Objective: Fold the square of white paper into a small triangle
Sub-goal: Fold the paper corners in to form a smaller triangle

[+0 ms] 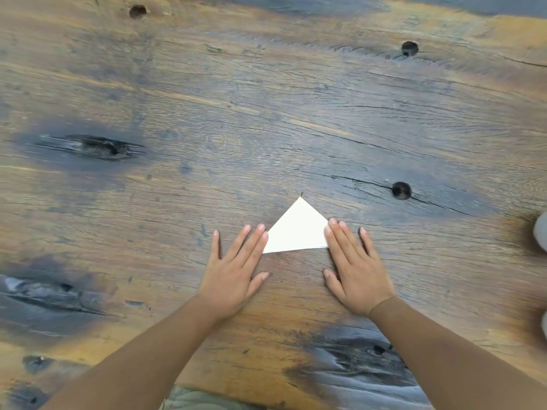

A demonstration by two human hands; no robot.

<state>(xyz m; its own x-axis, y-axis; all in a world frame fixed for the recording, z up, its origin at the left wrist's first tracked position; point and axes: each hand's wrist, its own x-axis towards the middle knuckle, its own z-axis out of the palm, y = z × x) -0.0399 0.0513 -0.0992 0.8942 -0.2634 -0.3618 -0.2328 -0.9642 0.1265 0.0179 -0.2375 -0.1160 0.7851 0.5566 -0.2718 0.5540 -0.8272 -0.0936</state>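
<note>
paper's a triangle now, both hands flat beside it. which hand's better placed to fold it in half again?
Right, probably. The right hand has fingertips already over the white paper at its right corner; the left hand only touches the left edge, so it suits holding the paper down on the wooden table.

You're looking down on a weathered wooden tabletop (266,119), its brown grain streaked with grey-blue patches. Dark knot holes (401,190) dot it, and a thin crack (364,180) runs across the boards. Light's soft and even.

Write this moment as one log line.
paper: triangle, flat | left hand: flat, at left corner | right hand: flat, on right corner
</note>
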